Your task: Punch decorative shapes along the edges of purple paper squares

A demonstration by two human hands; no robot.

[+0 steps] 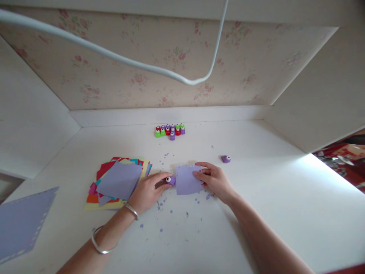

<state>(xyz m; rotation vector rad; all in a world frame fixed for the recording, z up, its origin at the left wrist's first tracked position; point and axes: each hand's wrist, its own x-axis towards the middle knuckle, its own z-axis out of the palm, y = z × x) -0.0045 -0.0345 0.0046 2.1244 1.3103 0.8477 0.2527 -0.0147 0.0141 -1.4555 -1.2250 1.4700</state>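
A square lilac paper sheet (pixel 186 181), holes lining its upper edge, lies at nine o'clock from the right hand (pixel 218 182), which pinches it, and three from the left hand (pixel 146 191), pinching a small rounded purple plastic punch (pixel 172 181).

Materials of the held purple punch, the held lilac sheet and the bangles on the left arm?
Held punch: probably smooth plastic; evenly coloured, moulded-looking body.
Held sheet: paper or thin card, matte; thin, flat, edge nibbled by small cutouts.
Bangles: likely polished metal; silvery, bright highlights.
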